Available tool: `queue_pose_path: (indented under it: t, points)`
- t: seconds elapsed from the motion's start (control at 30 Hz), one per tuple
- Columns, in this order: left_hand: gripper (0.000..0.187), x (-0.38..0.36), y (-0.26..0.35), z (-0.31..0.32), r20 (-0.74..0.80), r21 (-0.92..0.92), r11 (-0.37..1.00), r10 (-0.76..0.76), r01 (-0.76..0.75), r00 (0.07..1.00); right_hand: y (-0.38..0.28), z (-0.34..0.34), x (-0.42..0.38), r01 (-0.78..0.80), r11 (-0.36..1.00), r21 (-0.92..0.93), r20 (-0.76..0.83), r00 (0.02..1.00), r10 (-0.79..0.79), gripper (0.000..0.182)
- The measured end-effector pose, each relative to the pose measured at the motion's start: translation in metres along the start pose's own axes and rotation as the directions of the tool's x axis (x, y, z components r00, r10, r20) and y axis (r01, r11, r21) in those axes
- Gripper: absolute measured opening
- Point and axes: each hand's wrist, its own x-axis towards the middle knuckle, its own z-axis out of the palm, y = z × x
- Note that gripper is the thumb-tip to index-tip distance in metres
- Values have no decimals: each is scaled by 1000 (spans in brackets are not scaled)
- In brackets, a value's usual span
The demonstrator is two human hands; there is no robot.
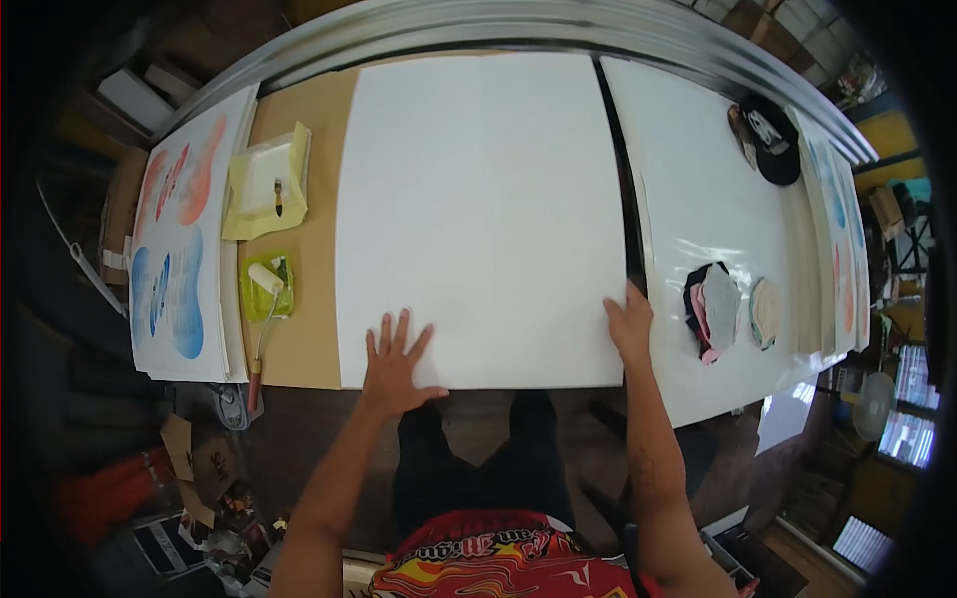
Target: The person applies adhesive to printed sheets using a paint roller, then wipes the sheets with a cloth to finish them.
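Observation:
A large blank white sheet (pixel 483 219) lies flat in front of me on the table. My left hand (pixel 395 367) rests on its lower left part, palm down with the fingers spread and the thumb by the front edge. At the sheet's right edge, near the lower corner, is my right hand (pixel 630 321). Its thumb is on top of the sheet and its fingers are bent over the edge beside the dark gap, their tips partly hidden.
On brown board (pixel 319 344) at left are a yellow-lined tray (pixel 299 159) with a brush (pixel 278 197) and a paint roller (pixel 266 279) on a green tray (pixel 286 299). Printed sheets (pixel 204 269) lie further left. Rags (pixel 720 304) and a cap (pixel 773 140) sit right.

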Motion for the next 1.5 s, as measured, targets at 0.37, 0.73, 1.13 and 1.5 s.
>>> queue_pose_path:
  t: [0.37,0.73,1.13,1.5]
  points:
    - [115,-3,-46,-12,-84,55,998,-29,34,996,-26,36,8,-108,975,-195,98,987,129,45]
    - [116,-12,-41,-5,-72,45,996,-77,81,994,-22,43,10,-75,976,-206,82,992,94,58]
    - [115,-16,-42,5,-101,44,997,-53,58,993,-22,43,-2,-1,968,-252,-4,1000,0,66]
    - [114,-18,-46,3,-134,58,998,-32,40,990,-30,39,-3,-46,965,-260,34,998,56,65]
